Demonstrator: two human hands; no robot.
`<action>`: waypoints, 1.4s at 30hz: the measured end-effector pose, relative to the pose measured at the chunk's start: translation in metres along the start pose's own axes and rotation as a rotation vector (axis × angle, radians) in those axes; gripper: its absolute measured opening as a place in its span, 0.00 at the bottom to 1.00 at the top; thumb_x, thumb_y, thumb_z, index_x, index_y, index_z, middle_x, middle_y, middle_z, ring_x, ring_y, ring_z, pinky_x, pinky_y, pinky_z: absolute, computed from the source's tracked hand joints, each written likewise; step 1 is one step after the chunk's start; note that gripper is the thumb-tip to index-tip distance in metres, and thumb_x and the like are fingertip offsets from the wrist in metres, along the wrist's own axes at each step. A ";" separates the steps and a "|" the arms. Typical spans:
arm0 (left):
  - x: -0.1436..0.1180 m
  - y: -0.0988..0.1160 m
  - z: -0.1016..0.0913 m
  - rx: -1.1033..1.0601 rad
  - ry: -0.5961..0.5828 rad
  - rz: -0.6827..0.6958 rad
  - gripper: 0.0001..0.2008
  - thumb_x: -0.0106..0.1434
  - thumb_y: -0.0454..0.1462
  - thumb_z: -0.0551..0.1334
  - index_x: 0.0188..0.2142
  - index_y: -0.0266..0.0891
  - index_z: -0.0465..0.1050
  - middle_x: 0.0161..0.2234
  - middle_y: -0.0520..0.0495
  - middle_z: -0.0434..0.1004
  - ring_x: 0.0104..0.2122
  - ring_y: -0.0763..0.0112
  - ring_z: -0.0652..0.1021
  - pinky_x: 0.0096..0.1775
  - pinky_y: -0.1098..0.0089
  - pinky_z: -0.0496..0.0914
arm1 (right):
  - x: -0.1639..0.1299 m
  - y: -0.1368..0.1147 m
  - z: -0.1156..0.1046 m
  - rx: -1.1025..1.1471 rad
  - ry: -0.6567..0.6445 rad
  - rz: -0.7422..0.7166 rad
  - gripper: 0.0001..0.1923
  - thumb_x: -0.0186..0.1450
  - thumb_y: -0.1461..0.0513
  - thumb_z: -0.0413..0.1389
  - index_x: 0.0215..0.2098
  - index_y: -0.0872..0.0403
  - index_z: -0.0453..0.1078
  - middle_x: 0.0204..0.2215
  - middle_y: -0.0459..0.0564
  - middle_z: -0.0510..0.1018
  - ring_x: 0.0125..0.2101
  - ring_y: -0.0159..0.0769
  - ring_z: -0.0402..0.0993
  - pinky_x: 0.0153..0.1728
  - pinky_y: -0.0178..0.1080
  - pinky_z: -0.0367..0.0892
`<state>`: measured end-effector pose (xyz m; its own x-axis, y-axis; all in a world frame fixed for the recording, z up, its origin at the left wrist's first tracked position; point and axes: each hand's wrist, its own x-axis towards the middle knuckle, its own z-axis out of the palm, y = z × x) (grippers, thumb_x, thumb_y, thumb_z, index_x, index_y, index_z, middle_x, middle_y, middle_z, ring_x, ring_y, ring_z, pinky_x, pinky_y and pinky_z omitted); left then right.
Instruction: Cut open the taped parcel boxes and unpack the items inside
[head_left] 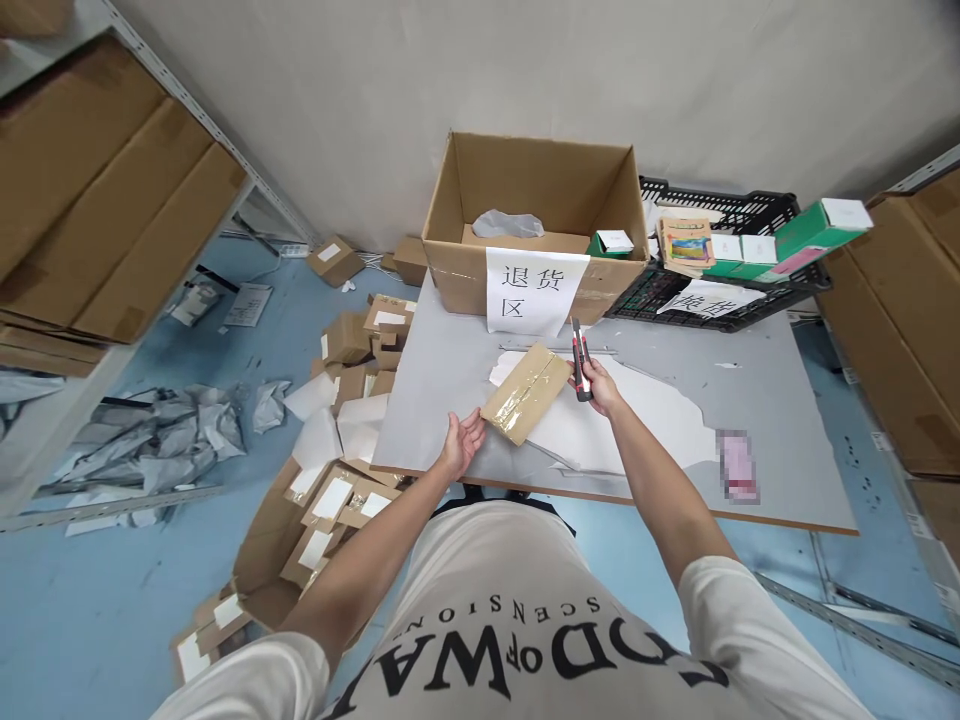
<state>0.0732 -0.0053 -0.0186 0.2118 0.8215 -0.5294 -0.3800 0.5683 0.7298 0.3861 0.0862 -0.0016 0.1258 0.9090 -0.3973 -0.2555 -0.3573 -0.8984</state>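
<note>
- Standing over a blue floor (90,620), we face a pale wall, with metal shelving (82,200) of big flat cartons on our left and more cartons (892,330) stacked on our right.
- Our grey worktop (780,400) fills the middle; its near edge runs just in front of our body, and its right half lies mostly bare.
- At the worktop's far edge stands an open cardboard box (532,200) with a white paper sign hung on its front, and beside it a black plastic crate (720,270) holds green and white cartons.
- Left of the worktop, small parcels (337,490) and crumpled grey mailer bags (150,440) crowd the floor, so there is little foot room on that side.
- White paper sheets (637,420) lie spread under our hands.
- A flat, tape-wrapped brown package (526,392) rests tilted on those sheets, near the worktop's near edge.
- Our left hand (463,442) lies open, fingers touching the package's near corner.
- Our right hand (598,386) is clenched around a red-and-black utility knife (580,358), just beside the package's right end.
</note>
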 end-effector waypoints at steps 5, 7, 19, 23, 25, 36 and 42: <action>0.008 0.007 -0.012 0.234 -0.019 -0.071 0.38 0.62 0.62 0.42 0.58 0.40 0.66 0.62 0.42 0.59 0.62 0.57 0.59 0.62 0.57 0.52 | 0.003 0.011 0.008 0.126 0.051 -0.015 0.11 0.59 0.54 0.59 0.35 0.49 0.65 0.39 0.45 0.78 0.35 0.30 0.76 0.35 0.35 0.74; 0.018 0.018 -0.014 0.335 -0.036 -0.070 0.38 0.63 0.60 0.43 0.59 0.38 0.65 0.62 0.42 0.57 0.63 0.57 0.57 0.63 0.58 0.48 | 0.001 0.016 0.010 0.171 0.081 -0.066 0.11 0.58 0.55 0.59 0.36 0.50 0.66 0.37 0.44 0.77 0.31 0.28 0.75 0.33 0.33 0.73; 0.096 0.066 0.026 0.275 -0.279 -0.194 0.49 0.56 0.66 0.32 0.63 0.36 0.56 0.65 0.43 0.50 0.65 0.57 0.49 0.62 0.59 0.50 | -0.101 0.080 0.037 0.488 0.230 -0.012 0.12 0.62 0.54 0.55 0.44 0.45 0.66 0.52 0.44 0.73 0.51 0.33 0.70 0.42 0.40 0.73; 0.100 0.067 0.033 0.279 -0.342 -0.281 0.50 0.55 0.68 0.33 0.60 0.36 0.61 0.62 0.41 0.59 0.62 0.54 0.59 0.59 0.59 0.57 | -0.109 0.085 0.047 0.538 0.206 0.041 0.13 0.63 0.54 0.55 0.45 0.45 0.65 0.53 0.46 0.73 0.53 0.36 0.69 0.44 0.43 0.72; 0.096 0.066 0.034 0.288 -0.370 -0.289 0.50 0.54 0.68 0.34 0.59 0.37 0.63 0.59 0.41 0.64 0.61 0.53 0.61 0.58 0.58 0.58 | -0.105 0.083 0.049 0.544 0.195 0.052 0.12 0.63 0.54 0.55 0.45 0.45 0.65 0.52 0.45 0.74 0.54 0.36 0.69 0.45 0.44 0.72; 0.062 0.056 0.037 0.154 -0.317 -0.130 0.43 0.59 0.65 0.37 0.61 0.42 0.61 0.62 0.47 0.59 0.63 0.58 0.56 0.62 0.59 0.51 | -0.079 0.038 0.046 0.379 0.024 0.074 0.09 0.64 0.56 0.54 0.42 0.47 0.65 0.50 0.47 0.75 0.51 0.38 0.71 0.43 0.44 0.73; 0.028 0.017 0.047 -0.036 -0.177 0.095 0.38 0.63 0.61 0.37 0.65 0.45 0.51 0.65 0.51 0.53 0.65 0.65 0.53 0.64 0.63 0.47 | -0.039 -0.005 0.034 0.155 -0.208 0.191 0.06 0.65 0.59 0.52 0.41 0.49 0.65 0.46 0.50 0.78 0.47 0.37 0.74 0.38 0.42 0.74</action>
<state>0.1153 0.0293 -0.0001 0.3276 0.8683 -0.3724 -0.4371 0.4887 0.7551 0.3493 0.0595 0.0246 -0.1326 0.8589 -0.4947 -0.4006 -0.5030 -0.7659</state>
